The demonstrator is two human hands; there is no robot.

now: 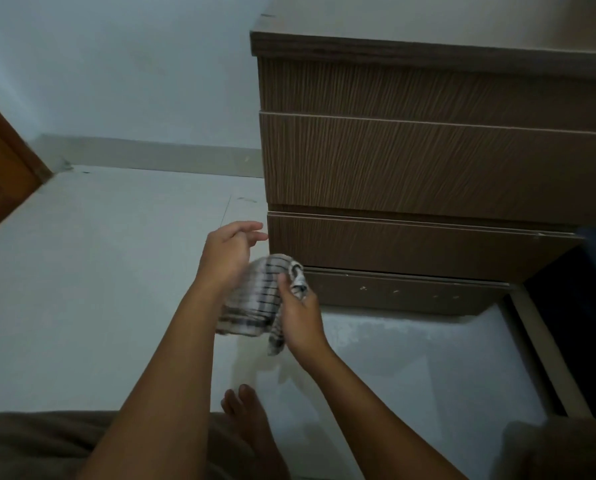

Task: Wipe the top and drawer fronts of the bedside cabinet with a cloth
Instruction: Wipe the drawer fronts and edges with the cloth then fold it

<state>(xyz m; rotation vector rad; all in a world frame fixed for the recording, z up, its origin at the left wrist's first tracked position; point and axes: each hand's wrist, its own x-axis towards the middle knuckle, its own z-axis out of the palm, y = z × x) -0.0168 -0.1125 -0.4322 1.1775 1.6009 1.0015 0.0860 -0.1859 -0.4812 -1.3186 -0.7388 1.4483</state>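
Note:
A brown wood-grain bedside cabinet (428, 161) fills the upper right, with its top edge (428, 51) and three stacked drawer fronts showing. A white cloth with dark checks (255, 299) hangs in front of the cabinet's lower left corner. My right hand (301, 320) grips the cloth's right side, thumb pressed on a bunched fold. My left hand (227, 254) is against the cloth's upper left, its fingers spread and pointing toward the lowest drawer front (410, 244). The cloth touches no cabinet surface.
Pale tiled floor (99, 271) spreads to the left and below. A wooden door (2, 174) stands at the far left by the white wall (116, 64). My bare foot (251, 420) rests on the floor near the bottom. A dark gap (580, 299) lies right of the cabinet.

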